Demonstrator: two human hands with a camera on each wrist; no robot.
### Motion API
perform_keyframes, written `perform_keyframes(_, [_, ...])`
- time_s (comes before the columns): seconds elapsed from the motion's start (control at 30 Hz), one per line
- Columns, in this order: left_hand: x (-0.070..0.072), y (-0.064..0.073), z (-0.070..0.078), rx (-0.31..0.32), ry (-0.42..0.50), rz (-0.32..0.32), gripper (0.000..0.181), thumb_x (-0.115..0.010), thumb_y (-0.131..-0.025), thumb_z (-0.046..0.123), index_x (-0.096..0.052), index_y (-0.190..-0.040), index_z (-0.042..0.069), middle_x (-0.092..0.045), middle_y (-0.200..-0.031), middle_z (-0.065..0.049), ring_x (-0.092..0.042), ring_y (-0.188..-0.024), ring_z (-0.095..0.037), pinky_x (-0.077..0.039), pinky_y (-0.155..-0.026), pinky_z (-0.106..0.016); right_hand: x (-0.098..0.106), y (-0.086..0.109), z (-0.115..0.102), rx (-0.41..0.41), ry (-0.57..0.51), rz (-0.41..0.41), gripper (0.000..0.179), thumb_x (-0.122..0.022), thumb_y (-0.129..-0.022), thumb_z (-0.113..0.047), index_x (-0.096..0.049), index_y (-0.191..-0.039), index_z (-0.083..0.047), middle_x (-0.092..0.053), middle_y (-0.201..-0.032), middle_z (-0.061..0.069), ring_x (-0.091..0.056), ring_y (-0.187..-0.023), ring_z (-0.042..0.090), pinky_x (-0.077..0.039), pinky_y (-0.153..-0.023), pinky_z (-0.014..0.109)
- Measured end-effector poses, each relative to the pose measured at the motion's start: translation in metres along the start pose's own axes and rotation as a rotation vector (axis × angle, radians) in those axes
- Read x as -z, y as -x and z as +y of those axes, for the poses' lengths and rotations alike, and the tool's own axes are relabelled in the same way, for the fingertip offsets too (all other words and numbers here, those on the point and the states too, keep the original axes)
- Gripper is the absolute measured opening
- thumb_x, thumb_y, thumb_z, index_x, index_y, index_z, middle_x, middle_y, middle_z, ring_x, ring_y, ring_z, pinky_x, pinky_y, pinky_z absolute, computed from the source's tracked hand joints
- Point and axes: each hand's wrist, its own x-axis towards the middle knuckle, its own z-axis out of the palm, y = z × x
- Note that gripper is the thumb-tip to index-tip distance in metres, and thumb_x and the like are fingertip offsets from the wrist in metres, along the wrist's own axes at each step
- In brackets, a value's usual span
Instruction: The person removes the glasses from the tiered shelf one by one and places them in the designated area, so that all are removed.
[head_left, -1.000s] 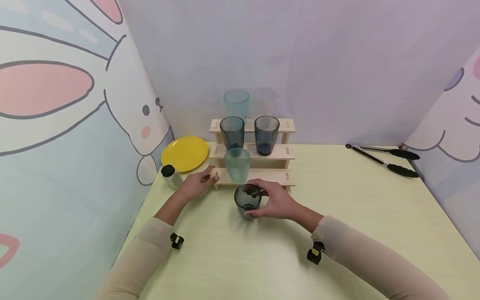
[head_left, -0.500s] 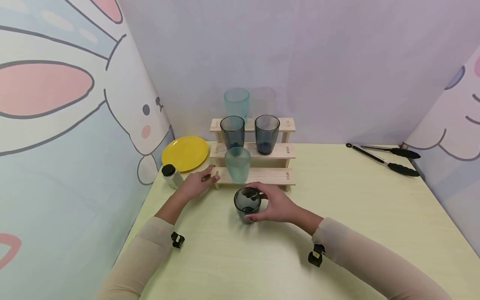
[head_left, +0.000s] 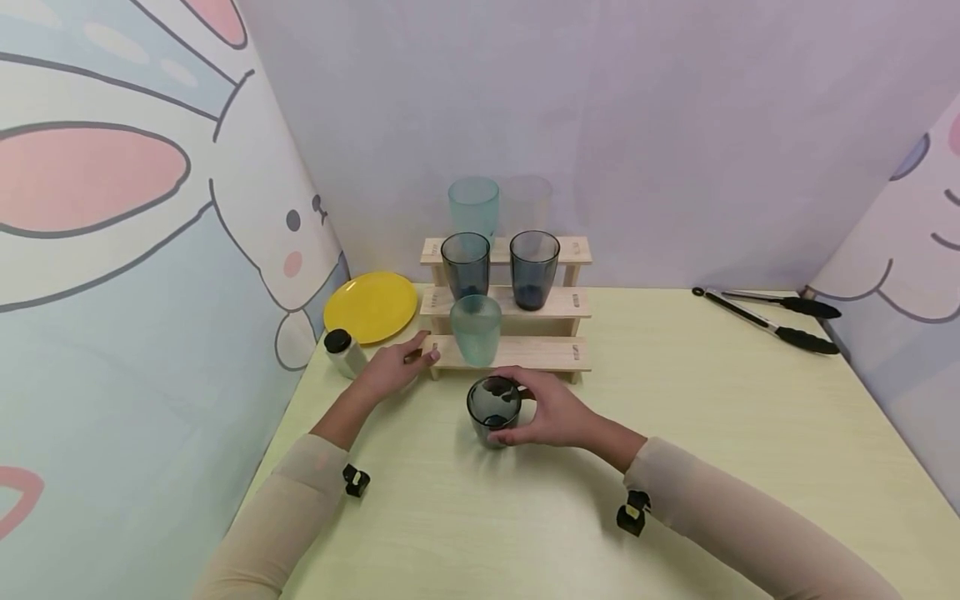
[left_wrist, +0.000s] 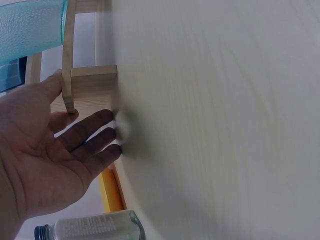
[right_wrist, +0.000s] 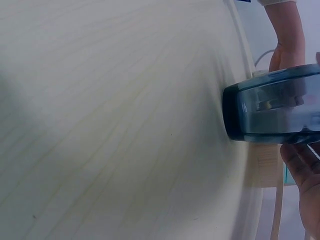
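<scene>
My right hand (head_left: 553, 410) grips a dark grey see-through cup (head_left: 491, 407) by its right side, in front of the stepped wooden rack (head_left: 536, 354). In the right wrist view the cup's base (right_wrist: 232, 112) is at or very near the table surface; I cannot tell if it touches. My left hand (head_left: 390, 368) pinches the left end of the rack's lowest step between thumb and index finger, its other fingers spread below, as the left wrist view shows. A pale green cup (head_left: 476, 332) stands on that lowest step. Two dark blue-grey cups (head_left: 533, 271) occupy the middle step.
On the top step stand a light blue cup (head_left: 473, 200) and a clear one (head_left: 527, 200). Left of the rack are a yellow plate (head_left: 371, 307) and a black-capped bottle (head_left: 345, 354). Tongs (head_left: 772, 325) lie at the far right. Walls bound the table.
My right hand has shifted slightly towards me with the dark grey cup. The left hand stays at the rack's end.
</scene>
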Motion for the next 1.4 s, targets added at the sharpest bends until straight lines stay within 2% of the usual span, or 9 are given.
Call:
perform_keyframes(0.23, [0.000, 0.002, 0.001, 0.013, 0.013, -0.010, 0.086, -0.054, -0.109, 0.069, -0.032, -0.176, 0.020, -0.056, -0.165, -0.024, -0.056, -0.152, -0.043, -0.047, -0.124, -0.061, 0.016, -0.002, -0.001, 0.018, -0.062, 0.047, 0.084, -0.097, -0.088, -0.028, -0.056, -0.158, -0.005, -0.072, -0.147, 0.008, -0.071, -0.136, 0.028, -0.058, -0.115, 0.052])
perform_keyframes(0.4, [0.001, 0.004, 0.003, 0.015, 0.015, -0.005, 0.087, -0.055, -0.109, 0.070, -0.032, -0.176, 0.021, -0.056, -0.165, -0.022, -0.057, -0.151, -0.041, -0.048, -0.124, -0.060, 0.031, -0.009, -0.004, -0.007, -0.105, 0.123, 0.082, -0.096, -0.089, -0.024, -0.056, -0.158, -0.006, -0.071, -0.146, 0.015, -0.070, -0.135, 0.033, -0.058, -0.116, 0.053])
perform_keyframes(0.6, [0.003, 0.004, 0.004, 0.011, 0.019, -0.004, 0.085, -0.055, -0.109, 0.068, -0.032, -0.176, 0.020, -0.056, -0.165, -0.023, -0.056, -0.152, -0.042, -0.048, -0.124, -0.060, 0.041, -0.024, -0.006, -0.017, -0.068, 0.217, 0.075, -0.094, -0.092, -0.024, -0.059, -0.156, -0.011, -0.071, -0.145, 0.013, -0.072, -0.133, 0.034, -0.060, -0.114, 0.047])
perform_keyframes(0.77, [0.003, 0.005, 0.006, 0.016, 0.019, -0.010, 0.084, -0.055, -0.110, 0.067, -0.032, -0.176, 0.020, -0.055, -0.166, -0.024, -0.056, -0.152, -0.043, -0.047, -0.124, -0.061, 0.041, -0.038, -0.005, -0.022, -0.010, 0.273, 0.080, -0.095, -0.090, -0.028, -0.057, -0.159, -0.012, -0.072, -0.143, 0.014, -0.073, -0.132, 0.035, -0.060, -0.113, 0.049])
perform_keyframes(1.07, [0.001, 0.006, 0.004, 0.012, 0.023, 0.004, 0.083, -0.055, -0.110, 0.066, -0.033, -0.176, 0.020, -0.056, -0.165, -0.023, -0.056, -0.153, -0.043, -0.046, -0.125, -0.061, 0.031, -0.061, -0.005, -0.046, 0.064, 0.301, 0.093, -0.097, -0.087, -0.036, -0.052, -0.164, -0.010, -0.071, -0.142, 0.013, -0.072, -0.131, 0.038, -0.061, -0.111, 0.051])
perform_keyframes(1.4, [0.000, 0.005, 0.002, -0.013, 0.014, 0.017, 0.083, -0.055, -0.110, 0.067, -0.035, -0.175, 0.019, -0.058, -0.163, -0.023, -0.058, -0.151, -0.042, -0.047, -0.125, -0.061, 0.023, -0.080, -0.007, -0.099, 0.184, 0.325, 0.095, -0.096, -0.086, -0.046, -0.052, -0.161, -0.007, -0.065, -0.156, 0.015, -0.073, -0.132, 0.036, -0.063, -0.108, 0.052])
